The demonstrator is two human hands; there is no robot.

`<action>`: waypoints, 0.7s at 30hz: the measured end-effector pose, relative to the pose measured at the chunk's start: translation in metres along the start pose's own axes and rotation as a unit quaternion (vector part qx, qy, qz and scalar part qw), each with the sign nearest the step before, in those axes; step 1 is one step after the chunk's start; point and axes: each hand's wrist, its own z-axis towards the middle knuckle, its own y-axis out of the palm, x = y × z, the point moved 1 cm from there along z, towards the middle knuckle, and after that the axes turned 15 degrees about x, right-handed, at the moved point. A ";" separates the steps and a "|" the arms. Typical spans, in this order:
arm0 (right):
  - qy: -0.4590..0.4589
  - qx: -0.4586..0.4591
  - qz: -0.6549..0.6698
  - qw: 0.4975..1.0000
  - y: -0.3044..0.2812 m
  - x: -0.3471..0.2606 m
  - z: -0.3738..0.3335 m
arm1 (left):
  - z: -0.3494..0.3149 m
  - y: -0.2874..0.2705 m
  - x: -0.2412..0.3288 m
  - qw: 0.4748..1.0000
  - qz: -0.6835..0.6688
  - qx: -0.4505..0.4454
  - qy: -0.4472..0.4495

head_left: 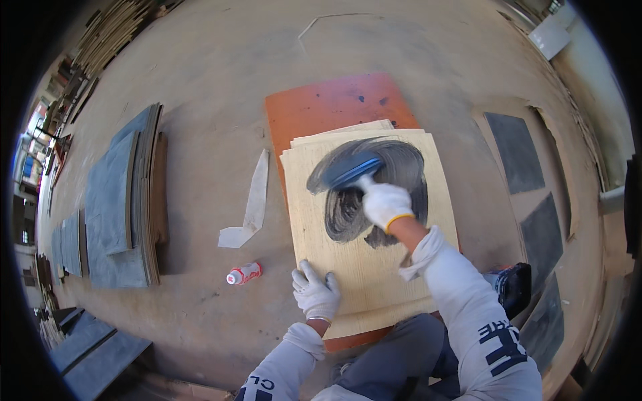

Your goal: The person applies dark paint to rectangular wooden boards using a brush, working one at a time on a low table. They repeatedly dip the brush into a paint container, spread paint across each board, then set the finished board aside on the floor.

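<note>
Head view: my gloved R hand is closed round the pale handle of a blue-headed spreader, no slack showing; motion blur, so can't tell the head's exact shape. Spreader's over the upper part of the top pale wood sheet, on a swirl of black coating, handle angled back toward me, prob. so the wide head lies across the surface w/ my glove behind it.

My L hand, also gloved, has hold of nothing: fingers spread at the sheet's lower L edge, away from the black, prob. to steady it.

Sheets are piled a bit askew on an orange board, maybe there to spare the floor from drips. Black tub is by my R forearm, prob. for easy reach; can't see contents. Red-and-white bottle is on the floor near my L hand; can't tell if upright. Dark panels are laid out separately on the R, poss. for air; dark boards are stacked far L.
</note>
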 end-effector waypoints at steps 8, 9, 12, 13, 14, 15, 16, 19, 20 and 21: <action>0.052 -0.012 0.021 0.998 0.020 -0.069 0.053 | -0.003 0.005 0.002 1.000 0.004 -0.001 0.008; 0.047 -0.019 0.014 0.999 0.026 -0.077 0.051 | -0.001 0.004 0.000 1.000 0.005 0.004 0.006; 0.064 0.001 0.050 0.997 0.025 -0.080 0.059 | -0.002 0.000 0.002 1.000 -0.005 -0.002 0.002; 0.085 -0.013 0.070 0.994 0.025 -0.087 0.064 | 0.000 -0.001 0.006 1.000 -0.012 -0.009 -0.001; 0.107 -0.026 0.090 0.990 0.024 -0.094 0.069 | 0.001 -0.001 0.009 1.000 -0.020 -0.015 -0.001; 0.129 -0.041 0.108 0.985 0.024 -0.101 0.073 | -0.002 0.000 0.011 1.000 -0.016 -0.018 0.002; 0.147 -0.051 0.099 0.983 0.034 -0.101 0.084 | -0.002 0.002 0.016 1.000 -0.016 -0.017 0.008; 0.264 -0.050 0.153 0.951 0.047 -0.091 0.091 | -0.001 0.003 0.020 1.000 -0.009 0.007 0.018; 0.231 -0.053 0.132 0.962 0.047 -0.090 0.081 | 0.000 0.002 0.015 1.000 0.000 0.018 0.015; 0.200 -0.053 0.112 0.972 0.048 -0.087 0.070 | 0.000 0.001 0.010 1.000 0.004 0.016 0.009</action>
